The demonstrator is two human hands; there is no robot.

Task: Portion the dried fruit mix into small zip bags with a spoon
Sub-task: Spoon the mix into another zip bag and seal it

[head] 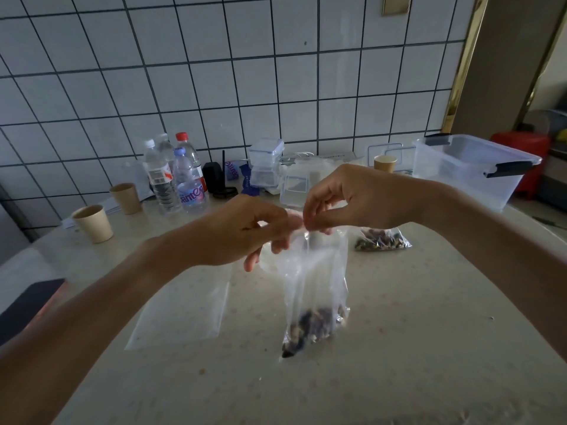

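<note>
Zip bag (314, 289) with fruit mix (310, 328), hanging above my table (414, 317).
My left hand (245, 231) and right hand (352, 200) both pinch its top edge; another filled bag (380, 240) lies behind.

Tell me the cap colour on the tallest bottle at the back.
Red cap, seen in the head view, behind the other bottles.

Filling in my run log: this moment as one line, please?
both hands pinch top of bag | left hand | right hand | filled zip bag hanging | second filled bag on table
</note>
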